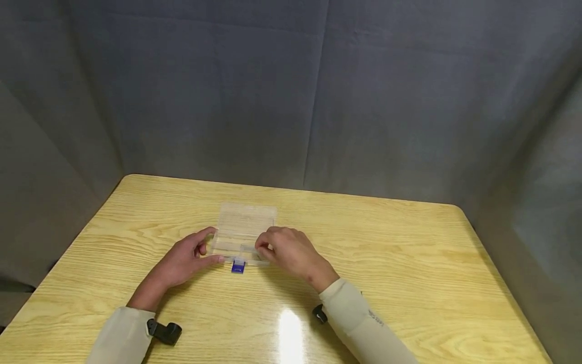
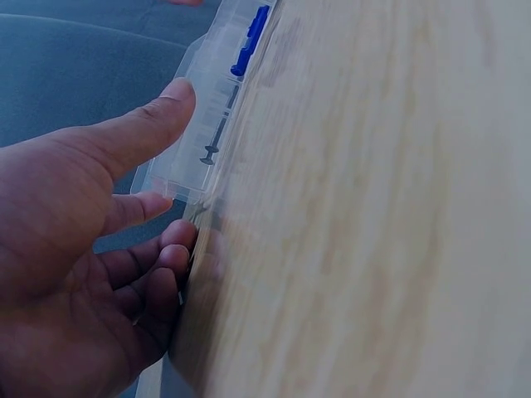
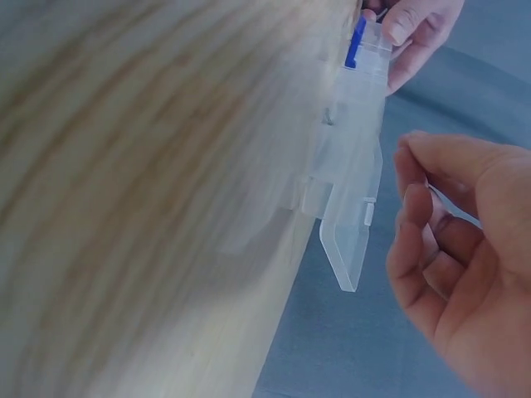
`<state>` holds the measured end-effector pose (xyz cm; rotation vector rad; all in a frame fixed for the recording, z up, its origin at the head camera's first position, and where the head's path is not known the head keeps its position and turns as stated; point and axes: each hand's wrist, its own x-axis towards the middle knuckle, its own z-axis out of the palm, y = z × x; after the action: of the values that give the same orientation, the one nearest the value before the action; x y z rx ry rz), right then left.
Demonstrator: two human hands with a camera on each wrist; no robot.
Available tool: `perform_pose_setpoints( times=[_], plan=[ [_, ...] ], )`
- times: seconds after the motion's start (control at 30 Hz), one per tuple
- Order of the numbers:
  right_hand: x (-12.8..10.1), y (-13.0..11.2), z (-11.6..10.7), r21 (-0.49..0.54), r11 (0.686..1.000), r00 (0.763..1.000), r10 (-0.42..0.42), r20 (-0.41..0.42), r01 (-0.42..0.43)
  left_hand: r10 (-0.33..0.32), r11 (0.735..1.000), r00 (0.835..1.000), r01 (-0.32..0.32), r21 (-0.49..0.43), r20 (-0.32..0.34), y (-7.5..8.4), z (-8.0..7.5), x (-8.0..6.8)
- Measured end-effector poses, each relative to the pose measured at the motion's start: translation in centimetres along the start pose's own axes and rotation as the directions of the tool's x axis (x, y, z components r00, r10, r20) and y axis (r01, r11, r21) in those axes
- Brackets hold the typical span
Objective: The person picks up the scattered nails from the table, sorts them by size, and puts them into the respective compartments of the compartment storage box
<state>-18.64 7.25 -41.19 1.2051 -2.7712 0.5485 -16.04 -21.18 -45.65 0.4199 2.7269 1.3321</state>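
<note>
Head camera looks forward and down from above the counter (image 1: 409, 253), taking in both hands and the clear box (image 1: 245, 227); each wrist camera sits close beside its own hand, facing along the counter edge; all three views share the box.

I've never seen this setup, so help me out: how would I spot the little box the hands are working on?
Start at the wooden table against the grey curtain. Near its middle, between the left hand and the right hand, lies a flat clear plastic box. Its see-through body and small blue latch on the near edge mark it out.
</note>
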Motion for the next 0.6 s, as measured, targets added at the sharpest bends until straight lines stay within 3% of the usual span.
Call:
perform_pose_setpoints(
  times=[0.27, 0.6],
  plan=[
    [-1.4, 0.4, -1.3, -0.016, 1.000, 1.000, 0.010, -0.005, -0.010, 0.002, 0.999, 1.000, -0.002, 0.034, 0.010, 0.0, 0.0, 0.1],
    [-5.0, 1.5, -3.8, -0.083, 0.996, 0.999, 0.018, -0.032, -0.020, 0.014, 0.997, 1.000, -0.016, 0.075, 0.027, 0.2, -0.2, 0.2]
  ],
)
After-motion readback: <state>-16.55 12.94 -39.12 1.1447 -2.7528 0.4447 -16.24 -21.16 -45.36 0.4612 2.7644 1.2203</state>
